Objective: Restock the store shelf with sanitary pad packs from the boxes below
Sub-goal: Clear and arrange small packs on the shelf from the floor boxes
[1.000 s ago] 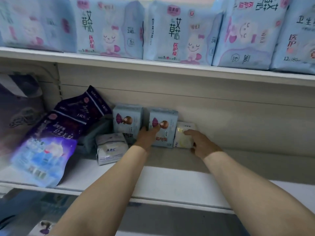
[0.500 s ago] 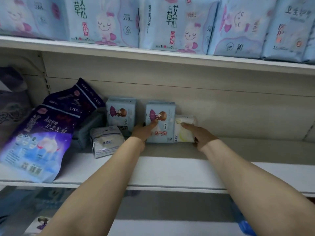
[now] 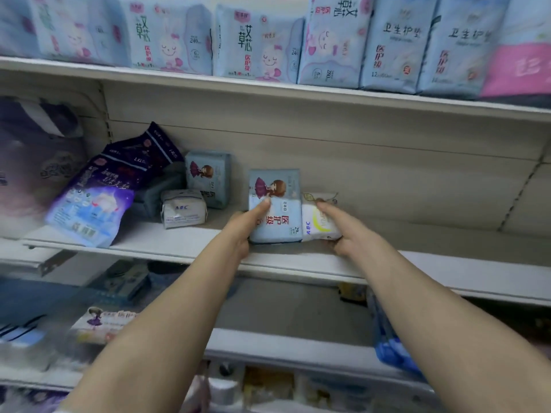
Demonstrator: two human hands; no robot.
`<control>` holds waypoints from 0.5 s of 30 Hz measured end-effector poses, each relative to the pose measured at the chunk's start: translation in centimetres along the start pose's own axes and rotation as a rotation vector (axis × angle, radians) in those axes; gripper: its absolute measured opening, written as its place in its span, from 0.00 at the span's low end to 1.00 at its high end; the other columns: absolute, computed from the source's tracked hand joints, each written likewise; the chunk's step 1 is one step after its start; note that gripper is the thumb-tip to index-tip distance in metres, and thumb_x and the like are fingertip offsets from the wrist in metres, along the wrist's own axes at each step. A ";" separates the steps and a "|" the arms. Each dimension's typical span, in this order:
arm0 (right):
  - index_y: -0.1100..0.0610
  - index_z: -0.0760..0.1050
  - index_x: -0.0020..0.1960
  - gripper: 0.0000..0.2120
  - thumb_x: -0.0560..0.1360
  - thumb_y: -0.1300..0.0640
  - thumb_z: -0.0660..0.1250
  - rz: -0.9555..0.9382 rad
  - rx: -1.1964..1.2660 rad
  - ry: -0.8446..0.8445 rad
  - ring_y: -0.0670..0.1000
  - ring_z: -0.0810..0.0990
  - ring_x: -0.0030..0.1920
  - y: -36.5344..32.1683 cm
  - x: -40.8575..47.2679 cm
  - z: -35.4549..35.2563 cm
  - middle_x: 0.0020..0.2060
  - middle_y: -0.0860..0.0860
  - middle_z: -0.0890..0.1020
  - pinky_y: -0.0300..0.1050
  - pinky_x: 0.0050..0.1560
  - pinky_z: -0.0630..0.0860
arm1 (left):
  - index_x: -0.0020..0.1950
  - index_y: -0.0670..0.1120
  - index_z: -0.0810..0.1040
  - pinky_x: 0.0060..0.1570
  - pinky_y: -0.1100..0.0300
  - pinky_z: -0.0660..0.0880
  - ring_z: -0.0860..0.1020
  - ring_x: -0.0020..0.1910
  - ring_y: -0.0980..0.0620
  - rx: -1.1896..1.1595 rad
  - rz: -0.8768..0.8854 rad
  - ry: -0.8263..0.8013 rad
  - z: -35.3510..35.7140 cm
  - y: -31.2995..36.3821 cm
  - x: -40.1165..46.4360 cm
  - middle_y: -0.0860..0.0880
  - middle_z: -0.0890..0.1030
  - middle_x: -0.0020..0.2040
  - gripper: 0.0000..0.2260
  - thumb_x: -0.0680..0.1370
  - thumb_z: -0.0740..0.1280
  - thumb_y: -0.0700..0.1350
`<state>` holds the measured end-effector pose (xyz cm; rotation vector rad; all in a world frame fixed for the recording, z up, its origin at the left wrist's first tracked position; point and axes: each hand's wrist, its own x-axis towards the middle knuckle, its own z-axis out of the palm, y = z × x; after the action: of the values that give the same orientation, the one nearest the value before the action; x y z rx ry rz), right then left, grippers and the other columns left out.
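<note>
Pad packs in both hands, out by the front edge of the middle shelf [image 3: 167, 254].

Nearest: two bare arms reaching up from the bottom. Left hand [image 3: 238, 231] holding a blue pack with a cartoon girl [image 3: 275, 207], thumb flat on the front, other fingers hidden behind. Right hand [image 3: 347, 231] holding a white pack [image 3: 316, 219], one finger lying along the top, thumb under it. Blue pack and white pack side by side, touching, standing a bit tilted, bottoms at the shelf board.

Below the arms: a lower shelf with blurry packs, one with a girl in purple [image 3: 103, 323], and something bright blue [image 3: 393, 350] at the right.

Farther back on the middle shelf, left of the hands: a small white wrapped pack [image 3: 183, 208] lying down, just in front of another blue girl pack [image 3: 207, 177] standing by the back wall. Beside those, a dark grey pack [image 3: 161, 189], partly hidden. Big purple bags [image 3: 98, 198] leaning on it, tipped to the left.

Farthest, up on the top shelf [image 3: 268, 87]: a row of tall light-blue packs with bunny faces [image 3: 170, 37], standing close together. At the far right end, a pink pack [image 3: 524, 70], blurry.
</note>
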<state>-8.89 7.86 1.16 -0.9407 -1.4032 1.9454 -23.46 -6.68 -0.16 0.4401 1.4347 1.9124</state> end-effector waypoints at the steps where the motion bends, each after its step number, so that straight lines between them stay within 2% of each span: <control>1: 0.54 0.81 0.44 0.09 0.71 0.52 0.78 -0.003 0.005 0.001 0.52 0.86 0.34 -0.1 -1.0 -0.9 0.37 0.53 0.87 0.50 0.44 0.83 | 0.59 0.42 0.80 0.55 0.47 0.81 0.85 0.51 0.44 -0.013 0.014 -0.003 0.8 -0.4 -1.1 0.40 0.85 0.54 0.18 0.74 0.76 0.49; 4: 0.53 0.81 0.47 0.12 0.69 0.50 0.79 -0.028 0.002 -0.011 0.51 0.86 0.41 -0.3 -4.0 -4.1 0.39 0.51 0.87 0.52 0.57 0.81 | 0.56 0.43 0.82 0.57 0.48 0.80 0.85 0.50 0.45 -0.033 0.059 0.032 3.4 -2.1 -4.6 0.42 0.86 0.52 0.17 0.73 0.76 0.52; 6: 0.52 0.80 0.47 0.12 0.69 0.49 0.79 -0.041 0.002 -0.014 0.50 0.85 0.43 -0.4 -6.1 -6.6 0.38 0.48 0.87 0.50 0.61 0.79 | 0.56 0.44 0.82 0.57 0.49 0.80 0.85 0.50 0.46 -0.038 0.080 0.026 5.2 -3.5 -7.2 0.44 0.86 0.50 0.18 0.73 0.76 0.54; 8: 0.52 0.80 0.45 0.10 0.70 0.50 0.78 -0.041 0.002 -0.018 0.49 0.84 0.41 -0.4 -8.3 -8.9 0.36 0.47 0.86 0.49 0.59 0.78 | 0.53 0.45 0.83 0.53 0.52 0.81 0.86 0.45 0.49 -0.059 0.077 0.035 6.9 -4.9 -9.9 0.46 0.87 0.47 0.17 0.73 0.76 0.55; 10: 0.53 0.80 0.45 0.08 0.71 0.52 0.78 -0.027 0.011 -0.030 0.49 0.85 0.38 -0.2 -10.4 -11.3 0.36 0.49 0.87 0.49 0.56 0.79 | 0.50 0.47 0.82 0.38 0.60 0.81 0.85 0.36 0.54 -0.078 0.044 0.067 8.7 -6.3 -12.7 0.49 0.87 0.42 0.13 0.74 0.75 0.55; 12: 0.54 0.81 0.44 0.07 0.71 0.54 0.77 -0.008 0.022 -0.034 0.50 0.86 0.36 0.2 -12.5 -13.8 0.37 0.51 0.87 0.50 0.51 0.81 | 0.50 0.48 0.81 0.28 0.63 0.78 0.84 0.32 0.56 -0.116 0.008 0.087 10.6 -8.0 -15.3 0.51 0.86 0.37 0.12 0.75 0.74 0.54; 15: 0.55 0.82 0.45 0.06 0.71 0.55 0.77 0.011 0.043 -0.019 0.51 0.86 0.35 1.5 -14.6 -17.2 0.38 0.53 0.87 0.45 0.41 0.81 | 0.54 0.47 0.81 0.26 0.63 0.77 0.84 0.32 0.56 -0.163 -0.025 0.118 12.8 -10.9 -18.3 0.52 0.86 0.37 0.14 0.75 0.74 0.55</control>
<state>13.56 5.81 -0.61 -0.9148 -1.3640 1.9897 1.00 -8.97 -3.67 0.2354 1.3375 2.0450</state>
